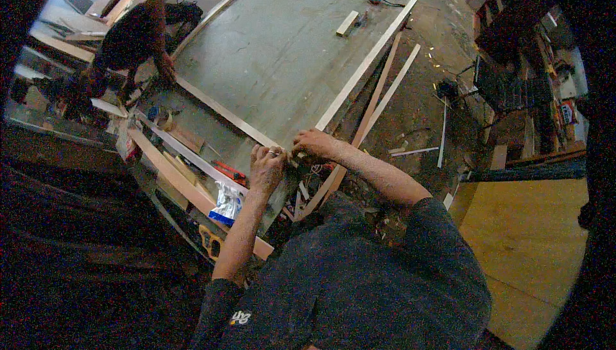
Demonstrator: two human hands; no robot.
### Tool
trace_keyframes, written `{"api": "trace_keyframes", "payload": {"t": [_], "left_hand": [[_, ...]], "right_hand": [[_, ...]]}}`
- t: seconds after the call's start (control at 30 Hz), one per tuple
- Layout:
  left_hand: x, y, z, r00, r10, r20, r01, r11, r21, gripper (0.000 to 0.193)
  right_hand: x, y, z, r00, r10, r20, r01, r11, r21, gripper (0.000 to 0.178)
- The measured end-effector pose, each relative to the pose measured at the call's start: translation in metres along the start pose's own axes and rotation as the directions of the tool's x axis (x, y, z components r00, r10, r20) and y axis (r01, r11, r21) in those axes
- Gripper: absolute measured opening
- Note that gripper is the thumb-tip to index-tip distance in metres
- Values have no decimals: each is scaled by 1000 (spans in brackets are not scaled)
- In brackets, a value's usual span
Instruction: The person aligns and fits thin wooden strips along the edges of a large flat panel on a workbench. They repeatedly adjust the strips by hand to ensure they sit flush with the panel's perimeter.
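Head view shows the left grip [267, 162] and the right grip [313, 143] close together at the near corner of a grey-green worktop [269, 68], where two pale wooden strips converge. The likeliest trouble, as I judge it, is the corner slipping out of line: the left strip [221, 111] is long and narrow, so a small push here could swing its other end, where a co-worker [138, 39] bends with a hand close by. A nudge there could equally shift this end. Fingers bunched so tightly at the joint could also get pinched between the wood ends.

The left strip's near end runs up to the fingertips of the left grip, which are bent over it; the right strip [378, 45] ends just beyond the right grip and slants away up the worktop. Both grips have curled fingers, but their undersides are hidden, so I cannot tell whether either clasps the wood, a small part, or merely rests there.

A red-handled tool [229, 171] and a white-and-blue packet [226, 201] lie near the left forearm, where an elbow could knock them.
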State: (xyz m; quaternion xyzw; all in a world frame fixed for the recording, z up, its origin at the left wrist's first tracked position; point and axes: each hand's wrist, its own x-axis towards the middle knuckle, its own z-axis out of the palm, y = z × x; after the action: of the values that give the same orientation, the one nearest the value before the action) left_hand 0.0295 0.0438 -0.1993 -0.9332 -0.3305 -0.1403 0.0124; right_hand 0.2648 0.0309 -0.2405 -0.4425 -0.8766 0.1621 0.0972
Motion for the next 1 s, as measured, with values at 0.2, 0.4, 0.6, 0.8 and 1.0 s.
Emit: {"api": "trace_keyframes", "payload": {"t": [0.2,0.4,0.6,0.8,1.0], "left_hand": [[-1,-6,4,996,83,-42,-83,997,3,18],[-6,-13,9,979,159,-132,-147,985,94,19],[-24,-24,16,986,163,-40,-165,985,-45,27],[-29,-25,34,966,169,-195,-167,986,31,28],[-31,-16,29,985,70,-160,-73,997,-11,26]], "right_hand": [[4,35,26,995,-92,27,81,960,269,29],[16,41,39,989,-139,58,97,881,463,29],[6,24,28,954,-246,-172,295,871,394,30],[17,48,56,979,-52,197,6,974,228,35],[15,28,25,957,-60,283,-8,973,232,30]]}}
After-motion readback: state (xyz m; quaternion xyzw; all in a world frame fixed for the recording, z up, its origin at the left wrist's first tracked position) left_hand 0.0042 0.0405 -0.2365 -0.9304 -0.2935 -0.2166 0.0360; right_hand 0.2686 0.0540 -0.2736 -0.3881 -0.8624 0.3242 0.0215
